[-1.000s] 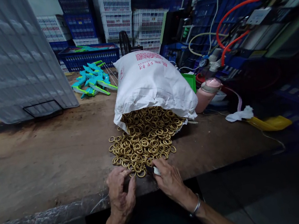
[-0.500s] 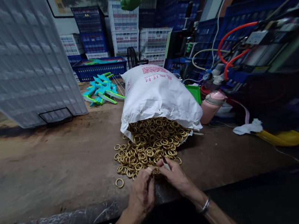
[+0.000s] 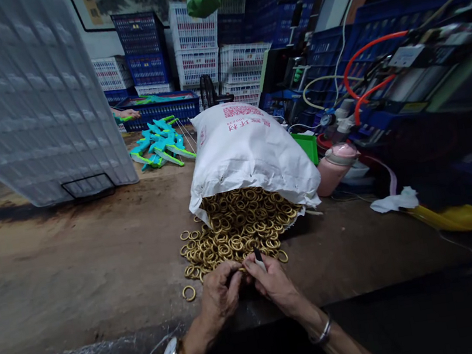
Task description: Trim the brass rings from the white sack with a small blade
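Note:
A heap of gold-coloured rings (image 3: 228, 240) spills from the mouth of a white woven sack (image 3: 254, 150) lying on the bench. At the near edge of this heap my left hand (image 3: 220, 292) is closed, its fingertips pinching a gold ring (image 3: 241, 269) that is mostly hidden. My right hand (image 3: 276, 283) is closed around a small tool with a dark end and a pale body (image 3: 259, 258); its exact kind does not show. The fingertips of both hands almost meet at the ring. One loose ring (image 3: 188, 293) lies left of my left hand.
A tall translucent ribbed panel (image 3: 33, 101) stands on the left, with turquoise and green plastic parts (image 3: 162, 140) beside it. Another person's hand (image 3: 127, 114) shows behind the panel. A pink bottle (image 3: 336, 168) stands right of the sack. Stacked crates (image 3: 195, 35) line the back.
Both hands stay at the front of the heap, with fingertips slightly closer together. Another person's hand has come into view from behind the panel. The view has shifted slightly.

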